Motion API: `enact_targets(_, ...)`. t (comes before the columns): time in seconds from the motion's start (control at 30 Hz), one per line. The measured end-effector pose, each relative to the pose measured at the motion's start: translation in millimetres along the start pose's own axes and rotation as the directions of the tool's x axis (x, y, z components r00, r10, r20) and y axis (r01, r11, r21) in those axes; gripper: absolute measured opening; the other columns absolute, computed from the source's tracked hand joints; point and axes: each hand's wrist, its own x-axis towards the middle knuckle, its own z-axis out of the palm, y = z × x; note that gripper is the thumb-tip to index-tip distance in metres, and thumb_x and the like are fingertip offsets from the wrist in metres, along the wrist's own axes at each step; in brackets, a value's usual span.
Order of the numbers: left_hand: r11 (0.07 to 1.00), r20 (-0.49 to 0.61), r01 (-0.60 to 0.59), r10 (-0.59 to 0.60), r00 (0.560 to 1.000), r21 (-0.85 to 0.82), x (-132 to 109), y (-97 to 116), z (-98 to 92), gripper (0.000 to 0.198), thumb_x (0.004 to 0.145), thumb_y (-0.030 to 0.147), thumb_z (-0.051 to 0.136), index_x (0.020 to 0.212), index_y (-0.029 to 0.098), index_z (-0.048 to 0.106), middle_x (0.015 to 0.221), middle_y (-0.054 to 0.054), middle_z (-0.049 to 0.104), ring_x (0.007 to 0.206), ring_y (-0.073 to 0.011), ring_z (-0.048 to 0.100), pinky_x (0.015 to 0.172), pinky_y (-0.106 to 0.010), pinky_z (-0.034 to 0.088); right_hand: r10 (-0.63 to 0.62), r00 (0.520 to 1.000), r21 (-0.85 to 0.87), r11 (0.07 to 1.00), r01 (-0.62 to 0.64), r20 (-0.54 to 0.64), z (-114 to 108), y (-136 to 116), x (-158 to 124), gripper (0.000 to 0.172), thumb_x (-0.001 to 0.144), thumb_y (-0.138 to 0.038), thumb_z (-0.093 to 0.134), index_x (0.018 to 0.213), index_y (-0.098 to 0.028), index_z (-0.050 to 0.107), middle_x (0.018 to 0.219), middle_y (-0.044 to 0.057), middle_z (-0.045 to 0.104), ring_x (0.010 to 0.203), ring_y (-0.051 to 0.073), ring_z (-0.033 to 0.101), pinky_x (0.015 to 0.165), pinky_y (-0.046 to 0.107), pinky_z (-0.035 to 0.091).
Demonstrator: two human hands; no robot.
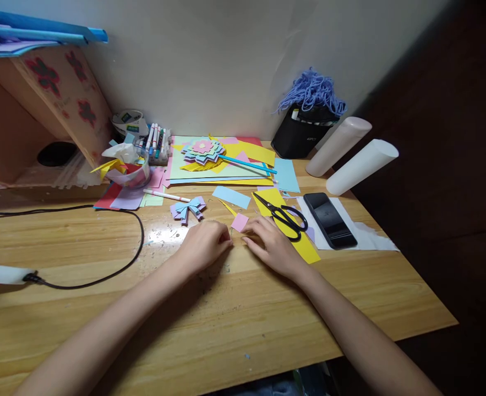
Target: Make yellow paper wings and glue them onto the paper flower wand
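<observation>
My left hand (205, 245) rests on the wooden table with its fingers curled together in a pinch; whatever lies between them is too small or hidden. Facing it, my right hand (272, 246) has its thumb and fingers bent with a gap between them, and nothing shows in that gap. A small pink paper square (239, 222) lies just beyond its fingertips. Black-handled scissors (282, 214) lie on a yellow paper strip (309, 252) beside my right hand. Behind my left hand sits a blue and purple paper bow (188, 210). A light blue paper strip (231, 197) lies farther back.
A layered paper flower (203, 149) on a blue stick lies on stacked coloured sheets. At right are a black phone (329, 220), two white rolls (362, 166) and a black holder (300, 132) with blue yarn. A black cable (141, 242) loops at left, near a plastic cup (133, 175) of scraps.
</observation>
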Motion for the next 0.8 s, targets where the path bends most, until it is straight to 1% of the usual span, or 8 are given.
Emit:
enact_targets(0.1, 0.999, -0.055, 0.015, -0.017, 0.998, -0.037, 0, 4, 0.1, 0.018, 0.08, 0.028, 0.054, 0.073, 0.017, 0.066, 0.072, -0.007, 0.068, 0.064, -0.0175, 0.058, 0.053, -0.026, 0.032, -0.045, 0.999, 0.036, 0.998, 0.045, -0.001, 1, -2, 0, 0.008, 0.087, -0.019, 0.052, 0.094, -0.021, 0.056, 0.097, 0.006, 0.06, 0.095, 0.021, 0.053, 0.083, 0.036, 0.044)
enact_targets(0.2, 0.989, -0.121, 0.01, -0.028, 0.992, -0.149, 1, 8, 3.8, 0.019, 0.083, 0.029, 0.051, 0.075, 0.017, 0.063, 0.074, -0.005, 0.068, 0.063, -0.0156, 0.058, 0.054, -0.024, 0.035, -0.058, 0.998, 0.074, 0.996, 0.058, -0.01, 4, -3, -1, 0.008, 0.086, -0.022, 0.055, 0.094, -0.021, 0.057, 0.096, 0.006, 0.06, 0.092, 0.02, 0.055, 0.08, 0.034, 0.046)
enact_targets(0.3, 0.95, -0.189, -0.034, -0.026, 0.982, -0.309, 1, 10, 10.0, 0.018, 0.084, 0.027, 0.05, 0.073, 0.016, 0.061, 0.074, -0.004, 0.067, 0.065, -0.0145, 0.058, 0.058, -0.025, 0.04, -0.045, 0.998, 0.075, 0.996, 0.048, -0.039, 6, -2, -2, 0.007, 0.088, -0.024, 0.053, 0.09, -0.021, 0.059, 0.091, 0.006, 0.06, 0.085, 0.018, 0.056, 0.075, 0.031, 0.047)
enact_targets(0.37, 0.878, -0.2, -0.041, -0.063, 0.978, -0.477, 3, 10, 13.7, 0.018, 0.083, 0.027, 0.051, 0.073, 0.015, 0.06, 0.074, -0.005, 0.067, 0.066, -0.0139, 0.059, 0.061, -0.025, 0.044, -0.057, 0.995, 0.048, 0.997, 0.061, -0.075, 7, 0, -2, 0.009, 0.088, -0.024, 0.052, 0.087, -0.021, 0.061, 0.089, 0.006, 0.059, 0.084, 0.018, 0.056, 0.073, 0.03, 0.047)
enact_targets(0.47, 0.649, -0.083, 0.033, -0.148, 0.985, -0.76, 6, 9, 16.7, 0.014, 0.079, 0.024, 0.058, 0.083, 0.012, 0.062, 0.082, -0.008, 0.069, 0.071, -0.0141, 0.063, 0.066, -0.027, 0.05, -0.07, 0.989, 0.017, 0.997, 0.073, -0.133, 5, 3, -3, 0.012, 0.088, -0.023, 0.051, 0.087, -0.022, 0.063, 0.089, 0.006, 0.06, 0.085, 0.018, 0.057, 0.074, 0.031, 0.048)
enact_targets(0.53, 0.505, 0.022, 0.099, -0.157, 0.987, -0.858, 8, 7, 17.2, 0.021, 0.075, 0.021, 0.062, 0.093, 0.01, 0.063, 0.088, -0.01, 0.07, 0.076, -0.0147, 0.065, 0.071, -0.028, 0.051, -0.062, 0.985, 0.019, 0.998, 0.065, -0.163, 4, 5, -3, 0.012, 0.087, -0.023, 0.052, 0.087, -0.023, 0.064, 0.088, 0.005, 0.06, 0.085, 0.018, 0.058, 0.074, 0.031, 0.049)
enact_targets(0.57, 0.465, 0.055, 0.118, -0.146, 0.988, -0.877, 9, 6, 17.4, 0.024, 0.074, 0.021, 0.063, 0.096, 0.01, 0.064, 0.09, -0.01, 0.071, 0.077, -0.0148, 0.065, 0.072, -0.028, 0.052, -0.052, 0.983, 0.03, 0.998, 0.058, -0.176, 3, 5, -3, 0.012, 0.087, -0.023, 0.053, 0.087, -0.023, 0.064, 0.088, 0.005, 0.06, 0.085, 0.018, 0.058, 0.074, 0.031, 0.049)
enact_targets(0.8, 0.419, 0.083, 0.156, -0.186, 0.979, -0.895, 10, 1, 22.0, 0.019, 0.072, 0.028, 0.065, 0.081, 0.012, 0.069, 0.079, -0.006, 0.071, 0.07, -0.0134, 0.064, 0.07, -0.027, 0.051, 0.072, 0.978, 0.242, 0.97, -0.023, -0.195, 2, -3, 0, 0.006, 0.084, -0.025, 0.057, 0.085, -0.023, 0.062, 0.101, 0.006, 0.059, 0.098, 0.019, 0.058, 0.085, 0.035, 0.049)
